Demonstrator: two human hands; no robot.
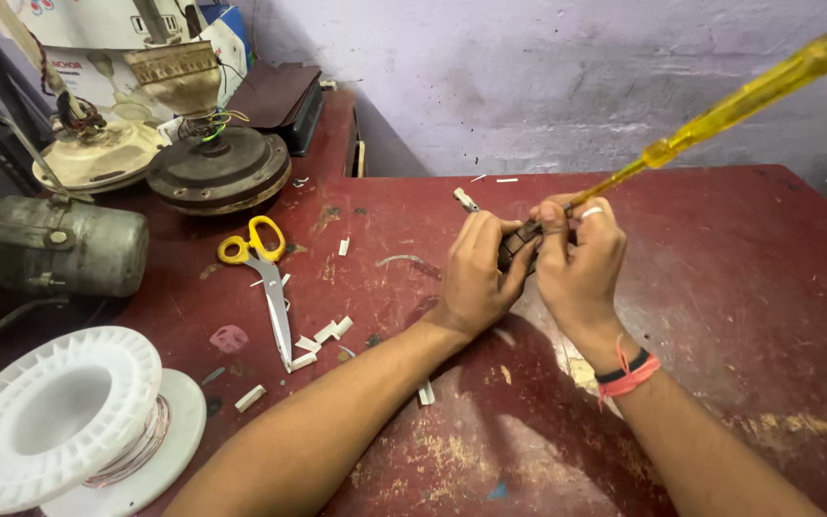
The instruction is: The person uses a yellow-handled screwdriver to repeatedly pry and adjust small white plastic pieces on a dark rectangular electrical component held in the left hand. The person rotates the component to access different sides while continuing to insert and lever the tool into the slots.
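Hands meet mid-table: your left hand (476, 273) clasps a small dark part (515, 247), your right hand (581, 254) pinches the yellow-handled screwdriver (720, 115) into it. Keep the tip seated; yellow-handled scissors (265, 278) lie toward the left edge.

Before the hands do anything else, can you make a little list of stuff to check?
1. Left hand grips the small dark part: ok.
2. Right hand holds the yellow-handled screwdriver: ok.
3. Screwdriver tip seated in the part: cannot tell, fingers hide it.
4. Scissors lie apart from both hands: ok.
5. Table near the hands free of scraps: not ok, white bits lie about.
6. Wire spool away from the arms: ok.
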